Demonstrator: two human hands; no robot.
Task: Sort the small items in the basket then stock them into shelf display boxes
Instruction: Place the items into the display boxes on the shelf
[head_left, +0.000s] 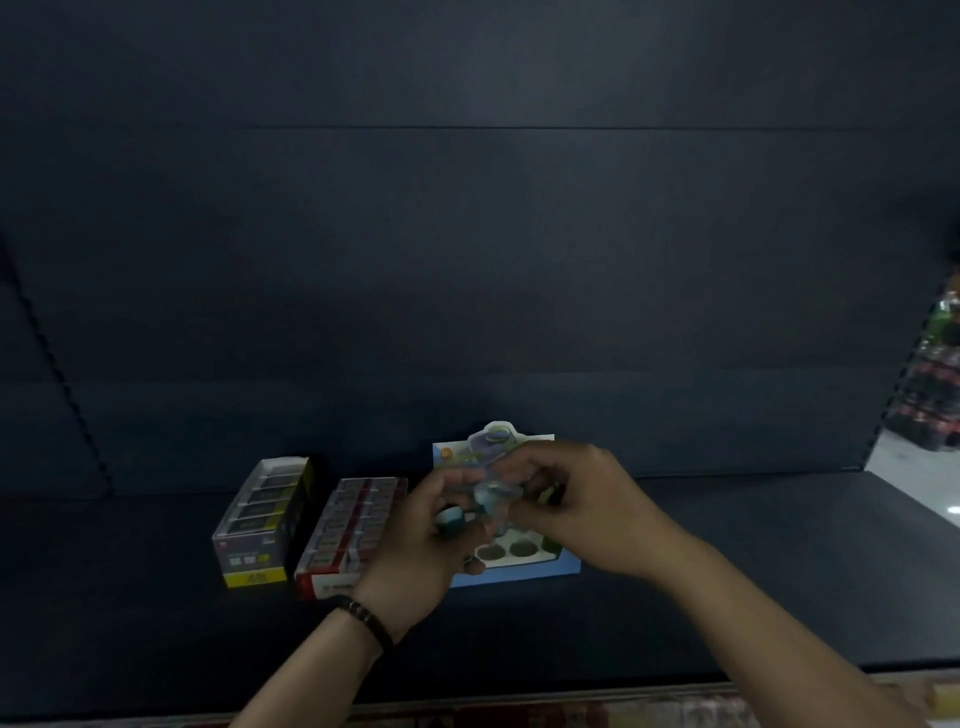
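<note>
As left hand (431, 525) grips a small round teal item (450, 517) and right hand (576, 499) pinches a paler one (491, 500), both hover over the blue cardboard display box (519, 570), likely for slotting

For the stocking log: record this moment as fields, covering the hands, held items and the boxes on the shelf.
left hand: grips a teal round item
right hand: pinches a blurred clear-wrapped item
blue display box: under the hands, front round slots look empty
red box: left of the blue one, rows of items inside
yellow box: farthest left, rows of items inside
surface: dark shelf
</note>
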